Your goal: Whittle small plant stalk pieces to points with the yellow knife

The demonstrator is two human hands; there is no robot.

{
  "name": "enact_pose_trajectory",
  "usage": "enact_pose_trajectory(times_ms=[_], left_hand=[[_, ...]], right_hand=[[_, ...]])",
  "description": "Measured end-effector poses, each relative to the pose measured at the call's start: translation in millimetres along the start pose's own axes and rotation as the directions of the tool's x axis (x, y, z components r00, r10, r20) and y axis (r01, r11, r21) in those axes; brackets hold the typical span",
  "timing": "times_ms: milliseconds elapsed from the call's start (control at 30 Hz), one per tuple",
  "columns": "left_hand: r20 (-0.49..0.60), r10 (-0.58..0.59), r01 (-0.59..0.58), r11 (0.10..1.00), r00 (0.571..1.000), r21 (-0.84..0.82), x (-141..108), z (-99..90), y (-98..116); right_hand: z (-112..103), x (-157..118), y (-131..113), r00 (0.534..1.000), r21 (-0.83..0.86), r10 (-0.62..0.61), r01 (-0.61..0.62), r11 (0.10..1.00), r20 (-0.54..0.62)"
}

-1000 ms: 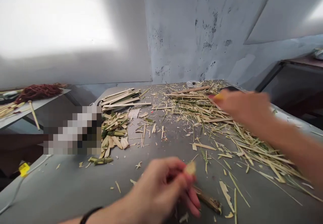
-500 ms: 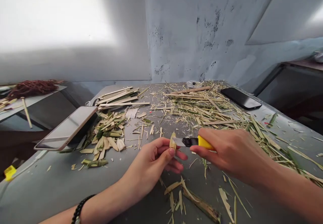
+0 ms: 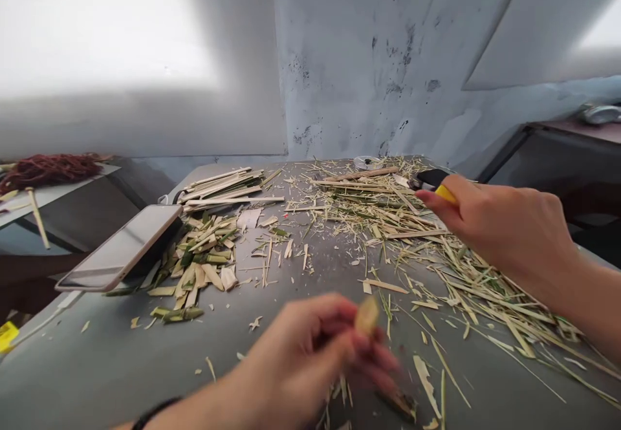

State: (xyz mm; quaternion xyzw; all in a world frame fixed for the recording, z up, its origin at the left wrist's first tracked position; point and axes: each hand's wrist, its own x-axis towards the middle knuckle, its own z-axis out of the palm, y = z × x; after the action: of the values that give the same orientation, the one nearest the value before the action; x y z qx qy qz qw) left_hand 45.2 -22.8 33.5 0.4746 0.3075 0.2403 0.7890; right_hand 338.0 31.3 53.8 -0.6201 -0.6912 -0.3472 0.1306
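Head view: a grey counter (image 3: 121, 365) strewn with bamboo shavings (image 3: 388, 210). At lower centre, the left hand (image 3: 301, 365), blurred, has its fingers pinched on a small pale bamboo piece (image 3: 367, 315) held upright above the counter. At right of centre, well apart, the right hand (image 3: 504, 229) is clenched around a yellow-handled utility knife (image 3: 434, 183), its dark tip pointing toward the far edge over the shavings. A phone (image 3: 121, 246) leans at left beside a heap of cut strips (image 3: 208, 255). Judging from this, good trimming means gripping the piece low, keeping fingertips clear of the blade's path, and cutting away from the body.
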Motion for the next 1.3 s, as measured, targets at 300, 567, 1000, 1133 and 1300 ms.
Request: enact_pose_trajectory(times_ms=[300, 567, 1000, 1133, 1300], left_hand=[[-0.189, 0.124, -0.109, 0.99, 0.974, 0.09, 11.2, -18.3, 6.8], [-0.185, 0.131, -0.104, 0.983, 0.974, 0.15, 10.9, -19.9, 8.6], [-0.09, 0.059, -0.05, 0.994, 0.994, 0.097, 4.9, -11.2, 9.3], [-0.159, 0.089, -0.069, 0.99, 0.983, 0.125, 12.2, -19.7, 10.5], [-0.157, 0.084, -0.064, 0.99, 0.984, 0.127, 12.1, -17.3, 7.7]], right_hand=[[-20.3, -36.0, -60.8, 0.95, 0.486, -0.304, 0.301, 0.82, -0.074], [-17.6, -39.2, -63.6, 0.932, 0.412, -0.358, 0.346, 0.843, -0.05], [-12.1, -7.9, -14.5, 0.997, 0.189, -0.03, 0.015, 0.982, 0.075], [-28.2, -12.1, -39.0, 0.977, 0.615, -0.11, -0.024, 0.788, 0.18], [-32.1, -13.5, -60.3, 0.966, 0.779, -0.203, 0.003, 0.627, 0.16]])
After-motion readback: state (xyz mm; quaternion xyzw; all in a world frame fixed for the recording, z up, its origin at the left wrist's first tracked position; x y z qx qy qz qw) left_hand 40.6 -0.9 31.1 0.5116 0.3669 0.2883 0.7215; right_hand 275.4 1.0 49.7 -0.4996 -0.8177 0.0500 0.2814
